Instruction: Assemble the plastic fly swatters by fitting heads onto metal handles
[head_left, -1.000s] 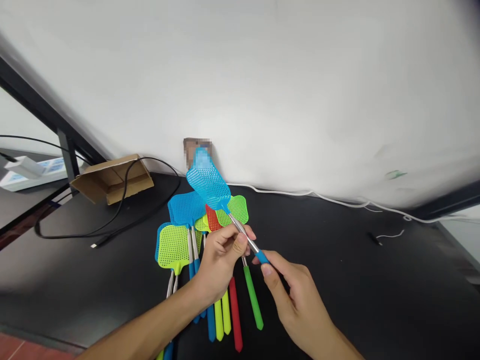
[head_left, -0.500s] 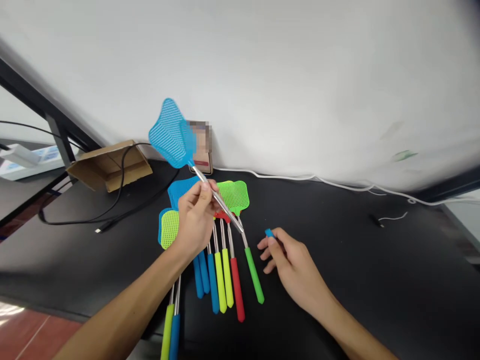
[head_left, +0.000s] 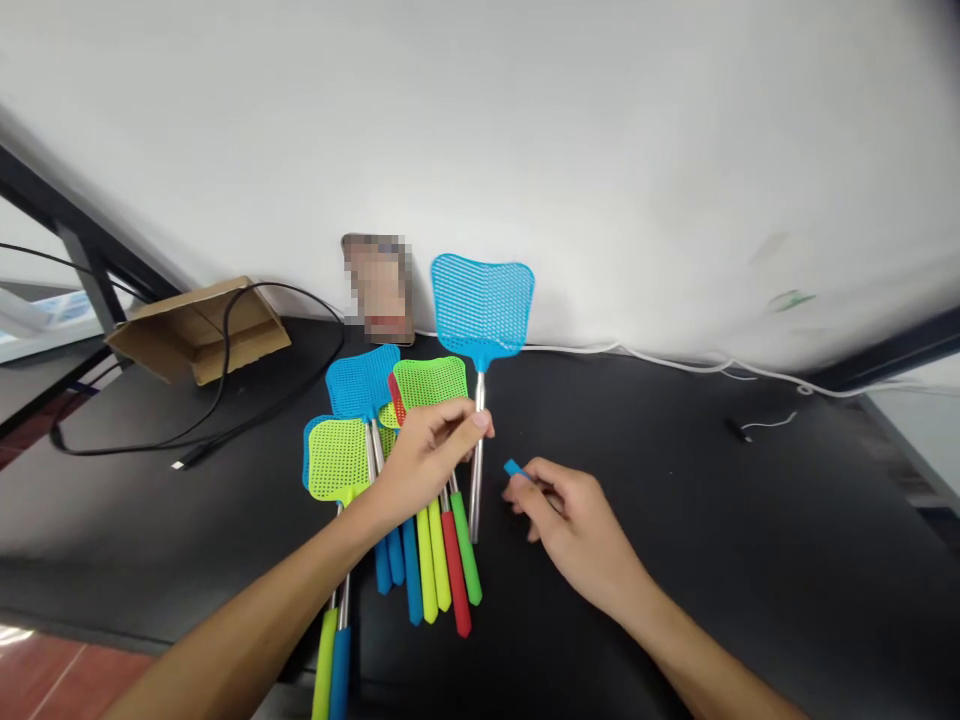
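My left hand [head_left: 431, 455] pinches the bare metal shaft of a blue fly swatter [head_left: 484, 310], held nearly upright with its mesh head on top. The shaft's lower end shows no coloured grip. To its right, my right hand [head_left: 574, 510] is closed on a small blue piece [head_left: 516, 468]; only its tip shows, the rest hidden by the fingers. Under and beside my left hand lie several more fly swatters, among them a green swatter [head_left: 431, 385], a yellow swatter [head_left: 337, 460] and another blue swatter [head_left: 364, 380]. A red handle [head_left: 456, 575] lies among theirs.
A phone [head_left: 379, 290], partly blurred out, leans on the white wall. An open cardboard box [head_left: 202, 325] and a black cable [head_left: 225, 370] lie at the left of the black table [head_left: 712, 550]. A white cable [head_left: 675, 362] runs along the wall.
My left hand has moved right and turned the blue swatter from leaning left to nearly upright. My right hand has shifted slightly left, still holding the small blue piece. The view has shifted a little.
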